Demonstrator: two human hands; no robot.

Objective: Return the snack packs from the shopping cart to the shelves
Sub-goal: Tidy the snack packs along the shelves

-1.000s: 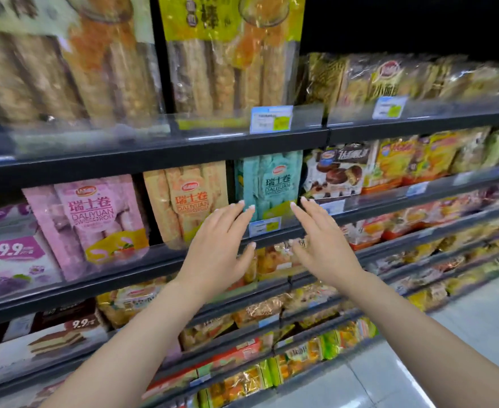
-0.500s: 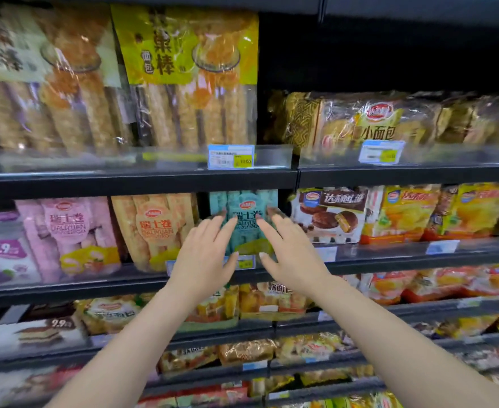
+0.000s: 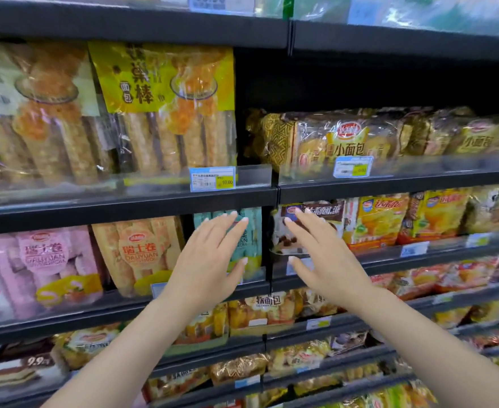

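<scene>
— While my left hand [image 3: 205, 260] and right hand [image 3: 325, 260] hover spread, holding nothing, the teal snack pack [image 3: 249, 234] stands upright just beyond my left fingertips.
— Risk?
— A careless nudge might tip it against the orange pack [image 3: 138, 254] left of my grip.

dark gap [image 3: 360, 83] above bread packs [image 3: 345, 139] is free.

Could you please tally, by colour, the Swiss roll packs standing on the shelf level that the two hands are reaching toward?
Pink pack: 1
Orange pack: 1
Teal pack, partly hidden behind the left hand: 1
Total: 3, counting only the front-facing packs; any behind them cannot be seen. The right hand is empty.
</scene>
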